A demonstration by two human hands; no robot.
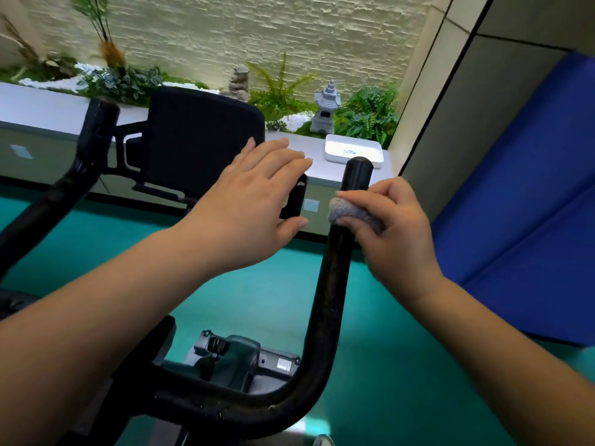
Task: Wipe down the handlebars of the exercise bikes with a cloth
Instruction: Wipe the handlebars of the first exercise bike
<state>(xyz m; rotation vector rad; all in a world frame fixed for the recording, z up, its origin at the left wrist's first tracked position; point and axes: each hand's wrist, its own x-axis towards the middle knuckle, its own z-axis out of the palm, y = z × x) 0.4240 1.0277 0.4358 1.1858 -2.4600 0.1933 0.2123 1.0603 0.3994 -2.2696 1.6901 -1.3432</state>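
While the left hand (257, 191) hovers with spread fingers, right hand (391, 225) fingers half-hide the cloth (346, 214) gripping the handlebar (335, 268).

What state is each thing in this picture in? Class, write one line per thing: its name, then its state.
Right hand: curled round the grey cloth, pressing it to the bar.
Left hand: open, fingers straight, holding nothing.
Right handlebar: upright, cloth wrapped round it below its tip.
Left handlebar: upright, untouched.
Console: back facing the camera, screen hidden.
White tray: lying flat on the ledge.
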